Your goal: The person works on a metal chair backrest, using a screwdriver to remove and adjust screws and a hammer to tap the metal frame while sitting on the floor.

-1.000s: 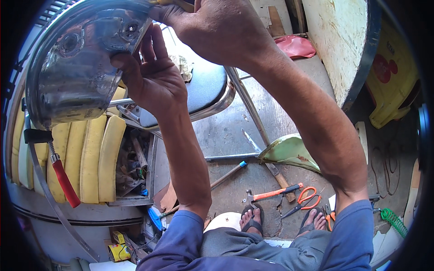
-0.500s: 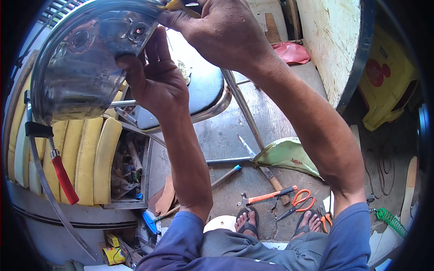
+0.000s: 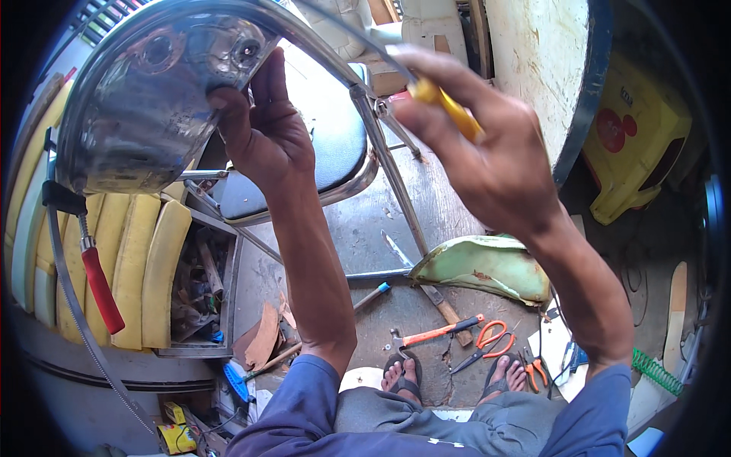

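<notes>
At the upper left is a glossy, curved grey panel with a tubular rim and round fittings near its right edge. My left hand grips that edge, thumb on the near face and fingers behind. My right hand, raised to the right of the panel and partly blurred, is closed round the yellow handle of a screwdriver. Its long thin shaft points up and left, and the tip is out of view. A bar clamp with a red handle hangs at the panel's lower left.
A metal-framed chair with a dark seat stands beyond my left arm. On the floor lie a hammer, scissors, pliers and a pale green curved piece. Yellow pads line the left; a yellow plastic chair is at right.
My right hand has moved away from the panel's upper edge, right and down, carrying the screwdriver. My left hand keeps its hold on the panel, and the view has shifted slightly.
</notes>
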### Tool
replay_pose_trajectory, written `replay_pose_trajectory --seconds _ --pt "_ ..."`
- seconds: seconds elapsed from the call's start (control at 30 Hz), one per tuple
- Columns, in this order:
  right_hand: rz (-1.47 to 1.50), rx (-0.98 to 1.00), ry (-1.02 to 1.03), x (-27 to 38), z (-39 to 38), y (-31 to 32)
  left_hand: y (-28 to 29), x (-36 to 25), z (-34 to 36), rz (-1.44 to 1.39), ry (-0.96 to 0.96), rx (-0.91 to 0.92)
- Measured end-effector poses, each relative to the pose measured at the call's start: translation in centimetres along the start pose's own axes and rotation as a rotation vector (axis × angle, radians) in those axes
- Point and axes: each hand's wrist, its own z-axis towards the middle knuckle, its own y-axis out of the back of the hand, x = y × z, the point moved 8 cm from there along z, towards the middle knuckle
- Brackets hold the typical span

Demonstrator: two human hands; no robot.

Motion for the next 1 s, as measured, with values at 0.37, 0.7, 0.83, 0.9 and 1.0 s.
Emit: replay_pose_trajectory --seconds 0.37,0.7,0.83,0.9,1.0 --pt "-0.413 0.190 0.065 3.5 -1.1 0.3 -0.5 0.1 -0.4 0.055 -0.019 0.044" --pt "-0.439 0.200 0.057 5.1 0.4 -0.6 0.5 0.0 -0.2 0.109 -0.015 0.025" --pt "-0.433 0.188 0.086 6.0 0.8 -0.6 1.3 0.2 -0.1 0.076 -0.026 0.035" --pt "-0.396 0.231 0.005 5.7 1.1 -0.4 1.3 0.3 -0.2 0.058 -0.034 0.012" --pt "-0.364 0.299 -0.118 5.2 1.5 -0.1 1.9 0.5 -0.3 0.019 -0.048 -0.006"
